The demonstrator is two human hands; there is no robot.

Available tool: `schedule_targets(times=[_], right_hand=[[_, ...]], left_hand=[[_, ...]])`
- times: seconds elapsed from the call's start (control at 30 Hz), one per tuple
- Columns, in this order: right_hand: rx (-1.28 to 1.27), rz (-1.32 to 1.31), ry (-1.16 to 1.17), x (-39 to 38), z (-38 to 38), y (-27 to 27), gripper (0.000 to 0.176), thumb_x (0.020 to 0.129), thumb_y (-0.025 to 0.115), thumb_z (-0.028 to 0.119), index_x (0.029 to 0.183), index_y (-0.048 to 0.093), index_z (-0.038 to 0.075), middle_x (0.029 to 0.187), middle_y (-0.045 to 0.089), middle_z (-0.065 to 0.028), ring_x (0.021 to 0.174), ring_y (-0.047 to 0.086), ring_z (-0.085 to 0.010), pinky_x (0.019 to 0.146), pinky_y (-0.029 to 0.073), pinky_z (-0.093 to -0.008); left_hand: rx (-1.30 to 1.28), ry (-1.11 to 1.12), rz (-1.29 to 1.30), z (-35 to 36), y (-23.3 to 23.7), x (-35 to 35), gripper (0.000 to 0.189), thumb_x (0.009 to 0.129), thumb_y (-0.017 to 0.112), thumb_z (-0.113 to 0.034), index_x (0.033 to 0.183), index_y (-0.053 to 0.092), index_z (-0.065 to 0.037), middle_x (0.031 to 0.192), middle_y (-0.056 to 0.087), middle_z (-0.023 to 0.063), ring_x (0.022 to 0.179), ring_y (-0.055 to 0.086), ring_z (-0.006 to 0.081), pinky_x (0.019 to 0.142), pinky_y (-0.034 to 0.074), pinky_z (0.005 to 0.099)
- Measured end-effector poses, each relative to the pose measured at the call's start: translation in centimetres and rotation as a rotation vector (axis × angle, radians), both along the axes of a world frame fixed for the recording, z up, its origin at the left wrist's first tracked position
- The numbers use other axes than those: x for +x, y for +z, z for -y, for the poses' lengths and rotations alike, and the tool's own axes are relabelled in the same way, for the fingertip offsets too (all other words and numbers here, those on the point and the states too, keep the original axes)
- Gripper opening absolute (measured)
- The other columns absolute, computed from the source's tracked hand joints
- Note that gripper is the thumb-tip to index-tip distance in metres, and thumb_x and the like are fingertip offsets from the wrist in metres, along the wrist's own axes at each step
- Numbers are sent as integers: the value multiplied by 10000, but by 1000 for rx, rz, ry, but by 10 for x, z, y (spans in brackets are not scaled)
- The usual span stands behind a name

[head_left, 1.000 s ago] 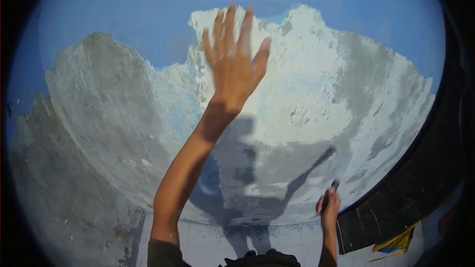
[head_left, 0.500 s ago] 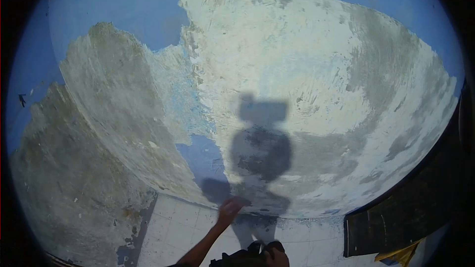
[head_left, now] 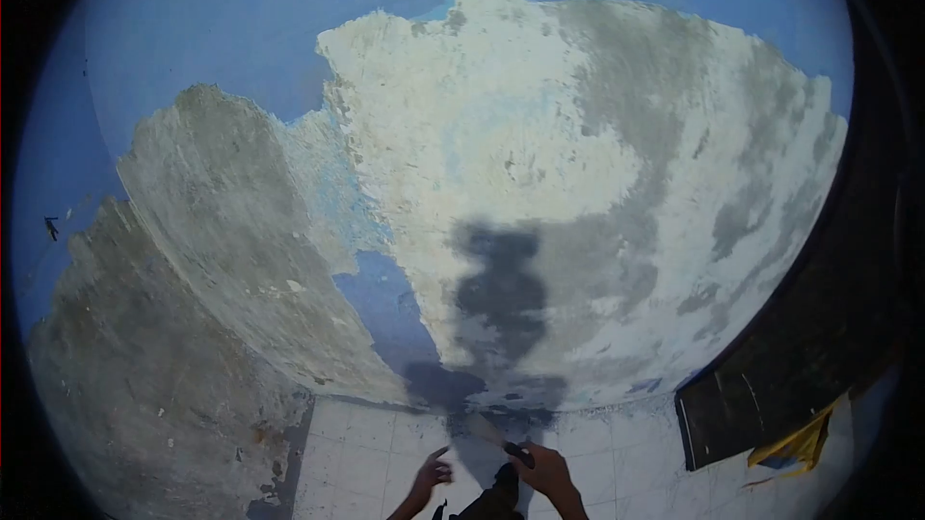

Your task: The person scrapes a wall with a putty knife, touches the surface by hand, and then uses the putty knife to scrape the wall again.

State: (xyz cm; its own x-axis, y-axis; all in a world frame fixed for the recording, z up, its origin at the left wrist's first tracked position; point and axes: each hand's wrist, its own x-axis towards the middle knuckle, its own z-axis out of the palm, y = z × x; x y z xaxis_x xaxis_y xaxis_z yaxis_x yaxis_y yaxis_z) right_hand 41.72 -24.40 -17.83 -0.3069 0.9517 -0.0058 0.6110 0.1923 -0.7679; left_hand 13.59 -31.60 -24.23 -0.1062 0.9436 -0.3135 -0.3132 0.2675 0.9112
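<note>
Curved, rough, pale-and-grey wall (head_left: 501,125): middle bare. Smooth blue paint (head_left: 260,14) uncleared from 10 to 1 o'clock; blue patch (head_left: 387,306) left at 7. Right hand (head_left: 551,475) closed round dark-handled, flat-bladed scraper (head_left: 488,430), 6 o'clock. Left hand (head_left: 426,483) near it, half-curled, seemingly empty.

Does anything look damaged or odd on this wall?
Yes. The blue painted wall has lost its blue in a broad, ragged-edged area, baring blotchy white and grey surface. One blue patch remains low down, left of the shadow.
</note>
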Motion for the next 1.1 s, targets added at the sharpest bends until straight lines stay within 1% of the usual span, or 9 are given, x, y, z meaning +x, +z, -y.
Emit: schedule_targets(times=[0.07,0.13,0.17,0.4,0.47,0.53,0.7,1.0,1.1], right_hand=[[47,-98,-68,1,24,3,361,943,679,374,1179,661,101,912,740,-179,849,732,-344,712,553,-432],[54,-162,-113,12,64,2,349,958,664,354,1211,653,115,864,740,-171,802,735,-345,686,551,-441],[-64,-159,-202,16,87,-45,367,1020,569,339,1321,634,140,1177,716,-173,1051,690,-401,853,563,-453],[-567,59,-398,87,170,11,354,1045,541,301,1333,624,112,1194,706,-195,1109,671,-404,890,552,-430],[-188,-77,-485,96,184,-51,365,941,663,356,1229,625,135,755,737,-164,708,729,-386,639,566,-497],[-163,104,-417,101,170,-34,364,949,659,350,1244,599,146,675,705,-142,634,705,-385,598,550,-496],[64,165,-348,73,93,6,326,953,667,323,1215,612,138,649,674,-150,606,692,-378,565,523,-496],[339,-185,-429,-59,-48,85,330,958,694,183,1263,658,63,718,691,-171,572,682,-223,558,511,-345],[595,-248,-460,-88,-112,127,308,952,702,128,1238,698,14,1043,759,-208,945,757,-231,809,560,-310]], left_hand=[[32,-56,152,-20,6,57,410,1047,533,-271,1356,537,-2,952,646,82,775,635,168,703,533,308],[8,-144,-227,-31,6,99,306,998,589,-291,1089,605,1,831,639,62,742,620,161,681,509,315],[-19,-188,-424,-26,7,113,305,974,616,-301,955,639,3,770,635,52,726,612,158,670,496,318],[-51,-560,-539,21,40,175,426,988,606,-432,970,703,-18,675,602,75,678,589,133,648,475,346],[81,-671,-558,21,56,168,430,1011,576,-446,970,734,-49,713,634,112,685,620,189,669,490,371],[221,-720,-576,20,65,163,423,1020,567,-431,977,730,-43,743,659,133,689,635,223,680,501,373],[491,-787,-634,0,71,111,261,1042,559,-265,1139,678,-53,1063,710,160,922,691,346,809,543,423],[285,-353,-756,-67,81,-70,258,996,606,-198,1207,673,-67,1159,657,171,1041,656,342,887,538,416],[471,-148,-856,-117,87,-151,242,947,625,-105,1180,656,-47,1177,619,179,1167,582,371,1020,459,451]])
